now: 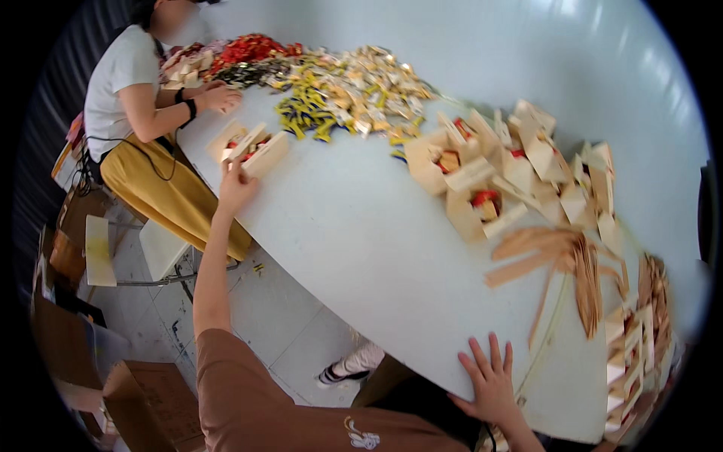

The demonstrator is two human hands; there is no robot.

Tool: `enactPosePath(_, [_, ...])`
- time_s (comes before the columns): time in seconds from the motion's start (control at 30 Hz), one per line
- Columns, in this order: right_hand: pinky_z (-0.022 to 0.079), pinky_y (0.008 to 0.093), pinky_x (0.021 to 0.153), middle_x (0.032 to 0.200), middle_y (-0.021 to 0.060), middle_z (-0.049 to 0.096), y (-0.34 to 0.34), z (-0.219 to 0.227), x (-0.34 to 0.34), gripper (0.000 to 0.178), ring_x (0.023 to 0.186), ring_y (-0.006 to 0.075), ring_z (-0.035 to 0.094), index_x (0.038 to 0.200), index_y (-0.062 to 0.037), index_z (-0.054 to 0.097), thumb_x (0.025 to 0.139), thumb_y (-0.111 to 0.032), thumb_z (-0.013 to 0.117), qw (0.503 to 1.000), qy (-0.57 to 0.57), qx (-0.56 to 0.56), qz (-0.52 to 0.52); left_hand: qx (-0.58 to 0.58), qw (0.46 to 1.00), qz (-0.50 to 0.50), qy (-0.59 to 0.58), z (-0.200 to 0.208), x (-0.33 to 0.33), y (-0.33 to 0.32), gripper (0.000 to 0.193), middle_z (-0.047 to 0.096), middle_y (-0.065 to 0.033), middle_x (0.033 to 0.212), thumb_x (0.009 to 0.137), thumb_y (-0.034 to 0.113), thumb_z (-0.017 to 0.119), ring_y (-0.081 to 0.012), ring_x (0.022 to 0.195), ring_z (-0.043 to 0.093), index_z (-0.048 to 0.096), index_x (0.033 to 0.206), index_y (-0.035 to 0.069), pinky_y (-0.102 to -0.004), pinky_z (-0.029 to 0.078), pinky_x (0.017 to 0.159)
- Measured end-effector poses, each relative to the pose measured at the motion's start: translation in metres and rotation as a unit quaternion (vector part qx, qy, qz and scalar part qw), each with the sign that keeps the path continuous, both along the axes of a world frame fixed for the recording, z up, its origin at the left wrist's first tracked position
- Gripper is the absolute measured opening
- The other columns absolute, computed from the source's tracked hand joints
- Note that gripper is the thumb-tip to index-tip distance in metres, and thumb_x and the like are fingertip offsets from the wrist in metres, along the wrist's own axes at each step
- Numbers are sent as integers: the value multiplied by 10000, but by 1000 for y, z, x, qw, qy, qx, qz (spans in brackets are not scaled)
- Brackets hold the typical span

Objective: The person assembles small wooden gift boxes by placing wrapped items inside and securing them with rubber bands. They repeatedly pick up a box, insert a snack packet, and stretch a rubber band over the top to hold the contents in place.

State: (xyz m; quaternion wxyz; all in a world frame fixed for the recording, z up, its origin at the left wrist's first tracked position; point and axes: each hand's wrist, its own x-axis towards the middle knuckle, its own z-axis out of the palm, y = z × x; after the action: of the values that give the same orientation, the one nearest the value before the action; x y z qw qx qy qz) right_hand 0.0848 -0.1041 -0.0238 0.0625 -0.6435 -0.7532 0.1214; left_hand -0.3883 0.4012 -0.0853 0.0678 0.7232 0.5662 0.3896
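At the far left of the table stands a cream cardboard box (268, 156) with its flaps up and red and gold wrapped sweets inside. My left hand (237, 188) is stretched out to it, with the fingers closed on its near side. Close to the table's front edge, my right hand (488, 380) rests on the tabletop with its fingers spread and nothing in it. The nearest thing to it is a bundle of flat brown strips (587, 282) lying further back on the right.
Heaps of wrapped sweets (369, 83) in yellow, gold, red and dark colours cover the back. Several filled cream boxes (482, 203) crowd the right, with stacked flat boxes (629, 369) beyond. A person (139, 90) works at the left, near a white chair (162, 248).
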Motion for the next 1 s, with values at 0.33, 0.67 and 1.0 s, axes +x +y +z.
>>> enactPosePath(0.33, [307,526,1146,1544,155,396,-4,0,30,636,1423,383,358,1400,-104,509,833,-288,731,982,153,114,-14,-73,990,-115,-38,45,120,-271,634,397,-127,1289,783,53,756,-182,840,579,524,1371,88,-302,530,731])
enactPosePath(0.67, [529,394,893,1139,73,654,-1,-13,135,225,1133,301,582,1034,-57,646,811,-29,664,979,-15,182,-94,-115,974,-195,-24,56,299,-394,739,471,-222,1291,730,180,844,-215,734,614,521,1393,137,-363,551,814])
enactPosePath(1.0, [462,263,671,802,61,632,-70,-1,75,79,715,119,558,970,-2,587,977,-77,612,830,435,251,-243,119,944,-305,43,89,360,-481,557,495,-160,1310,726,150,834,-264,919,588,648,1249,109,-411,528,778])
